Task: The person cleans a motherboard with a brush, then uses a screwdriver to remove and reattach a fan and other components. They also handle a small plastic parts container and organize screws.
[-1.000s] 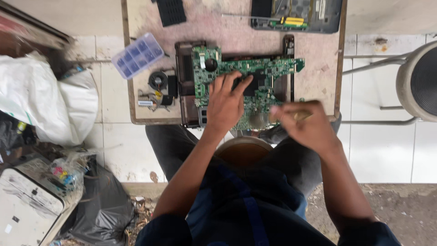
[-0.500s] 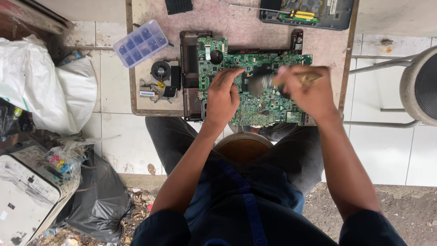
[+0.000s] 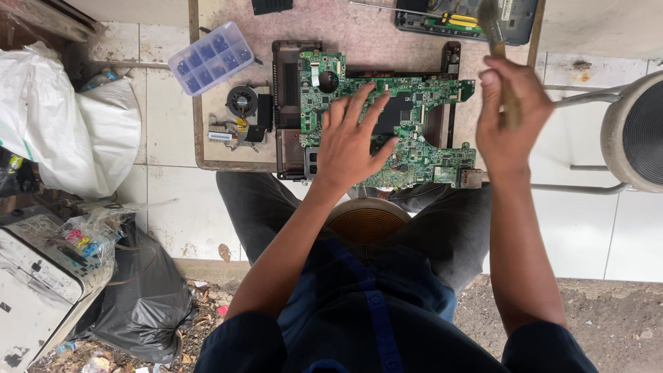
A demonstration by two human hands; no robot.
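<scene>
Left hand [image 3: 352, 141] spread flat on board [image 3: 421, 148] — hold steady; right hand [image 3: 507, 117] grips brush [image 3: 492, 27] (bristles probably upward) — sweep lightly.

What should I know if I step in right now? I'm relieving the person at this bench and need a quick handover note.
Left hand: flat, fingers spread, pressing on the green circuit board.
Right hand: closed around a brush, raised off to the board's right, bristles pointing up and away.
The board lies in an open laptop base on the small table.
Already out: a cooling fan with its heat pipe, left of the base, beside a clear compartment box of small parts.
Left: the board is not yet lifted out; how far brushing has got cannot be told.
</scene>
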